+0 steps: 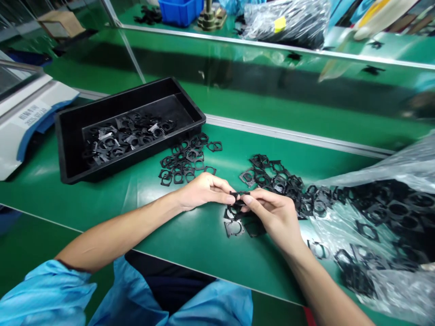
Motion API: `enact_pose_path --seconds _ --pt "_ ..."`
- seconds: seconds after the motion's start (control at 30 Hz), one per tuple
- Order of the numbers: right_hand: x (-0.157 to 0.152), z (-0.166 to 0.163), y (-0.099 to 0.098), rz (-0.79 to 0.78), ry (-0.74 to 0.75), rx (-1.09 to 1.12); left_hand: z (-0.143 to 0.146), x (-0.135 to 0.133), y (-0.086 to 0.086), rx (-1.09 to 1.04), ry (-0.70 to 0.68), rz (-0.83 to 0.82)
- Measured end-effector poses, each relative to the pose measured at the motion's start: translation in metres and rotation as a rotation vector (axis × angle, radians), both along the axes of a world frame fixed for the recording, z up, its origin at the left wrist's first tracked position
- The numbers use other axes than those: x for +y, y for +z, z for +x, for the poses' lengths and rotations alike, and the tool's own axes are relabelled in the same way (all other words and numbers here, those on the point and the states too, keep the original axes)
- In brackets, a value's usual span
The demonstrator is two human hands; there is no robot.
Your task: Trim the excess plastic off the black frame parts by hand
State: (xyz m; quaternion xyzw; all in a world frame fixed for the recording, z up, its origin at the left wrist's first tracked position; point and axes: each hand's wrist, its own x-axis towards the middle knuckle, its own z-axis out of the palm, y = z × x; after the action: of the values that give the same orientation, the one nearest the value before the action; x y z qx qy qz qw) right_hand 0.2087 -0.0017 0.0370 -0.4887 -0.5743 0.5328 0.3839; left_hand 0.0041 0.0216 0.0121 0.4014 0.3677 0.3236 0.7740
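Observation:
Between the fingertips of my left hand (207, 191) and my right hand (273, 210) is a small black plastic frame (240, 194), seen nearly edge-on. Both hands pinch it, one at each end, just above the green table (190, 240). Beneath the fingers lie a few more flat black frames (234, 227) with round openings. A loose pile of the same frames (278, 179) spreads behind my right hand. Beyond my left hand, another group of frames (185, 158) lies spread on the table beside a black tray.
The black tray (131, 156) at the left holds many loose frames. At the right, a clear plastic bag (401, 290) spills frames onto the table. A white and blue machine (37, 113) stands far left. A green partition (258, 90) rises behind, with a blue bin (180, 11) beyond.

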Motion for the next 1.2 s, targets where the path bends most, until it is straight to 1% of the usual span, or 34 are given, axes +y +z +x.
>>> enact_pose_path --seconds 0.1,0.17,0.3,0.5,0.63,0.73,0.83,1.07,1.2 --pt "0.001 -0.002 0.000 -0.088 0.036 0.050 -0.003 0.001 0.003 0.019 -0.071 0.003" --pt "0.001 -0.002 0.000 -0.128 0.045 0.083 -0.004 0.002 0.004 0.011 -0.083 0.000" --pt "0.001 -0.002 -0.002 -0.166 0.008 0.166 -0.002 0.001 0.004 -0.020 -0.037 -0.013" --pt "0.002 -0.001 -0.007 -0.367 -0.041 0.343 0.003 -0.002 0.004 -0.033 0.038 -0.006" --pt "0.003 -0.004 -0.006 -0.402 -0.049 0.427 0.005 -0.003 0.003 -0.059 0.056 0.001" --pt "0.003 -0.005 -0.005 -0.402 -0.053 0.430 0.006 -0.003 0.002 -0.075 0.074 -0.006" --pt "0.003 -0.004 -0.005 -0.372 -0.078 0.388 0.007 -0.003 0.003 -0.074 0.109 0.003" --pt "0.000 -0.005 -0.003 -0.243 -0.111 0.239 0.007 -0.006 0.005 0.064 0.189 0.169" --pt "0.001 -0.003 -0.002 -0.188 -0.093 0.194 0.009 -0.008 0.002 0.110 0.220 0.208"
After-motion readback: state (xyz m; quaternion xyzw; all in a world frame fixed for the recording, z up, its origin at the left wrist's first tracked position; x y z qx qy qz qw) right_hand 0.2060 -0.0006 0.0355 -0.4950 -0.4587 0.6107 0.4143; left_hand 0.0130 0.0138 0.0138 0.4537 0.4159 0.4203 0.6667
